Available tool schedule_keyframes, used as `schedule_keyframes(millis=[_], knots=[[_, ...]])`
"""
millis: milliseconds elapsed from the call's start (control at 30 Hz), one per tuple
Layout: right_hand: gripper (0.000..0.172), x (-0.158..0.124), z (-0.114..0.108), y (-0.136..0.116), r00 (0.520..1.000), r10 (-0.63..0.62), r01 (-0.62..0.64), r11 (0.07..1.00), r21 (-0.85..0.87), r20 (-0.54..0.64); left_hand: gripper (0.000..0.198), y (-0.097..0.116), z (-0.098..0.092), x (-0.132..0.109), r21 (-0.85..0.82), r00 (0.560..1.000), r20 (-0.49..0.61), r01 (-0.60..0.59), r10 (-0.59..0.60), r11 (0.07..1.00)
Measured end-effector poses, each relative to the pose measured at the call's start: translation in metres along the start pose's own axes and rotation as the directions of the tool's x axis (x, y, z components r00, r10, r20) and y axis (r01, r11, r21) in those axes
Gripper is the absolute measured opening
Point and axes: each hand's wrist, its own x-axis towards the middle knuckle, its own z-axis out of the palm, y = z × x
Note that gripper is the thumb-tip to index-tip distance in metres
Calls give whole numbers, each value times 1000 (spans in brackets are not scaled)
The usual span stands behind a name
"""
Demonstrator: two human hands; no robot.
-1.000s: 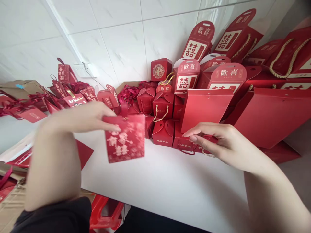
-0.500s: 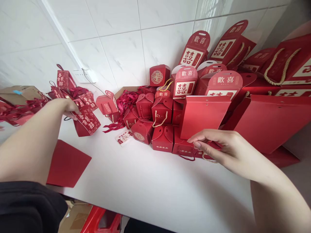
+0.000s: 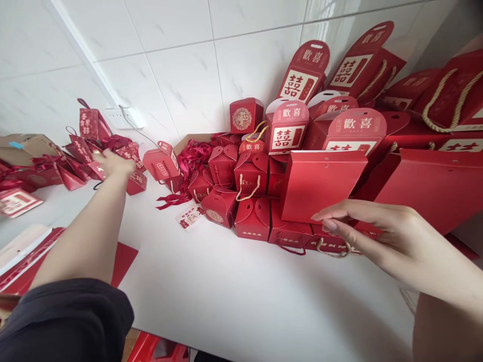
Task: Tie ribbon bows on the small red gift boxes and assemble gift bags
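Observation:
My left hand [image 3: 112,164] reaches over small red boxes at the left back, its fingers spread. Right beside it are a small red box [image 3: 136,183] and a patterned red box [image 3: 128,150]. My right hand [image 3: 362,223] hovers at the right with thumb and fingers close together, near the lower edge of a plain red upright box [image 3: 324,186]. Whether anything is between those fingertips is too small to tell. Several small red boxes, among them one with petal-folded flaps [image 3: 252,218], stand left of that hand.
Gift boxes with rope handles [image 3: 449,95] pile up at the right. Red ribbons [image 3: 194,156] lie mid-table beside a printed card [image 3: 189,216]. A wall socket [image 3: 124,118], cardboard box [image 3: 28,148] and flat red sheet [image 3: 126,259] are at the left. A red stool [image 3: 158,348] shows below the table edge.
My left hand has let go of the patterned box it held and opened out. The view has shifted left, showing more boxes there. My right hand appears farther right.

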Motion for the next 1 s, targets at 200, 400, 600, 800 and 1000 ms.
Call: schedule_keyframes(millis=[200, 400, 600, 800, 1000], knots=[[14, -2, -4, 2, 998, -68, 68, 997, -35, 1, 36, 13, -6, -34, 163, 991, 72, 96, -109, 982], [13, -9, -11, 6, 995, -91, 87, 992, -94, -33, 6, 6, 60, -101, 45, 923, 385, 5, -22, 999], [14, -14, -14, 4, 997, -58, 52, 993, -110, -51, 24, 20, 98, -90, -86, 988, 136, -68, 79, 994], [13, -10, -13, 5, 998, -41, 36, 993, -115, -41, 34, 49, 110, -48, -184, 958, 52, -269, 282, 946], [12, -7, -10, 7, 999, -7, 2, 992, -129, -39, 22, 60, 137, -1, -205, 956, 145, -224, 256, 953]])
